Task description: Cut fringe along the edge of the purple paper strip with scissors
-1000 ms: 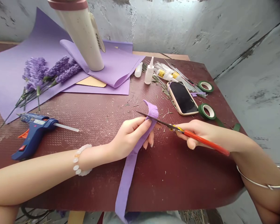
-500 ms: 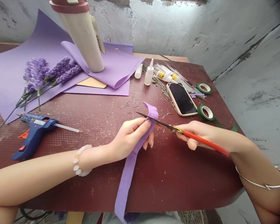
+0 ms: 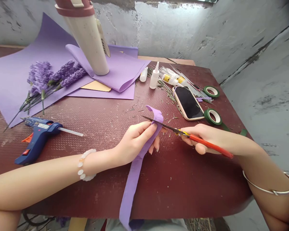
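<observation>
My left hand (image 3: pixel 136 141) pinches a long strip of purple crepe paper (image 3: pixel 132 189), whose top end curls up above my fingers and whose lower end hangs over the table's near edge. My right hand (image 3: pixel 202 138) grips a pair of red-handled scissors (image 3: pixel 195 137). Their dark blades reach across to the curled part of the strip, with their tips just past it. A beaded bracelet circles my left wrist, and a thin metal bangle sits on my right forearm.
On the dark red table lie a blue hot glue gun (image 3: pixel 38 141), lavender stems (image 3: pixel 50 80) on purple paper sheets (image 3: pixel 115 77), a cream tumbler (image 3: pixel 86 41), glue bottles (image 3: pixel 154 77), a phone (image 3: pixel 188 102), green tape rolls (image 3: pixel 212 116) and scattered stem bits. Stained concrete walls rise behind.
Both hands keep their hold on the strip and the scissors. The view has drifted slightly, so the table items sit a little lower and farther right.
</observation>
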### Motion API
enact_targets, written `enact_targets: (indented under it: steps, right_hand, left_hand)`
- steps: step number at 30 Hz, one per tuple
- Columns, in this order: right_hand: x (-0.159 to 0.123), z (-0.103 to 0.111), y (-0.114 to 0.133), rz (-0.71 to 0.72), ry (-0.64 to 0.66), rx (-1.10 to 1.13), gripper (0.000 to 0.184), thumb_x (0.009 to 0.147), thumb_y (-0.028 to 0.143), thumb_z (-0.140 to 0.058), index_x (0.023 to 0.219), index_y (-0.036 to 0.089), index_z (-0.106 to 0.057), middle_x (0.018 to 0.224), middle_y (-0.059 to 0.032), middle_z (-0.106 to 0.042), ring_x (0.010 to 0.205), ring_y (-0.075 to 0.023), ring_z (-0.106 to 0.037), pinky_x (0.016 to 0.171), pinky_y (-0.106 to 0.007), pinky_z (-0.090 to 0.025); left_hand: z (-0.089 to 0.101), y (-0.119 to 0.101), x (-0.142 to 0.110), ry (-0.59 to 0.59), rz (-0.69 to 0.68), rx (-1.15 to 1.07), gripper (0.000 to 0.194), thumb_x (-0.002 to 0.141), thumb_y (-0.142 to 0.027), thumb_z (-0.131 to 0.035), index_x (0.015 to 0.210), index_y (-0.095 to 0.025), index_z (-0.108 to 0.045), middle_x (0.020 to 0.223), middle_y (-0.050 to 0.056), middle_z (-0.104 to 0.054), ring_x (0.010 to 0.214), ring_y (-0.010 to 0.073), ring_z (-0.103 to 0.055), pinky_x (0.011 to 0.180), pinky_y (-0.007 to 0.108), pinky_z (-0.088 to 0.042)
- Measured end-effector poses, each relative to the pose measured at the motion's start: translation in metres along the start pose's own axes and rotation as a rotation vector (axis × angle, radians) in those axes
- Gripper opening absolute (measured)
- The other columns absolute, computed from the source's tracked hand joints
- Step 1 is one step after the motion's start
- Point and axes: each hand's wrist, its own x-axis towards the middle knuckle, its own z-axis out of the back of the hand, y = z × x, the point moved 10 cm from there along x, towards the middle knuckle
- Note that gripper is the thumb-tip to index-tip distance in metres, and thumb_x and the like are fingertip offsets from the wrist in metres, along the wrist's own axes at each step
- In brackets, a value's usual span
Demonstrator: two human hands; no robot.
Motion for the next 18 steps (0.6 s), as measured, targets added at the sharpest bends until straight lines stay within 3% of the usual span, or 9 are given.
enact_targets:
  steps: [5, 8, 12, 18]
  right_hand:
    - [0.001, 0.010, 0.001, -0.035, -0.116, -0.107, 0.034, 0.073, 0.036, -0.082, 0.086, 0.030, -0.052, 0.080, 0.0057, -0.053, 0.070, -0.0209, -0.045, 0.061, -0.036, -0.033]
    - [0.000, 0.013, 0.003, -0.038, -0.165, -0.177, 0.038, 0.074, 0.042, -0.086, 0.086, 0.031, -0.052, 0.082, 0.0051, -0.059, 0.072, -0.0241, -0.054, 0.062, -0.036, -0.037]
    - [-0.002, 0.030, 0.005, -0.052, -0.364, -0.392, 0.048, 0.072, 0.057, -0.089, 0.088, 0.032, -0.052, 0.086, 0.0013, -0.070, 0.077, -0.0304, -0.066, 0.067, -0.038, -0.043]
    - [0.003, 0.032, 0.006, -0.033, -0.431, -0.448, 0.052, 0.071, 0.067, -0.086, 0.096, 0.032, -0.056, 0.096, -0.0043, -0.076, 0.087, -0.0358, -0.072, 0.074, -0.040, -0.047]
  left_hand:
    - [0.002, -0.001, 0.001, -0.030, -0.030, 0.066, 0.037, 0.115, -0.053, -0.069, 0.102, -0.018, -0.070, 0.068, -0.004, -0.067, 0.053, 0.0120, -0.060, 0.060, 0.028, -0.050]
    - [0.010, -0.006, 0.001, -0.118, -0.050, 0.098, 0.033, 0.115, -0.048, -0.067, 0.097, -0.020, -0.066, 0.067, -0.005, -0.066, 0.053, 0.0114, -0.059, 0.063, 0.028, -0.051]
    - [0.023, -0.007, 0.002, -0.237, -0.039, 0.127, 0.041, 0.113, -0.052, -0.070, 0.086, -0.023, -0.060, 0.068, -0.004, -0.067, 0.053, 0.0119, -0.060, 0.062, 0.028, -0.052]
    - [0.020, 0.001, 0.006, -0.196, 0.006, 0.111, 0.040, 0.113, -0.053, -0.071, 0.089, -0.021, -0.062, 0.078, 0.000, -0.076, 0.058, 0.0136, -0.068, 0.066, 0.030, -0.058]
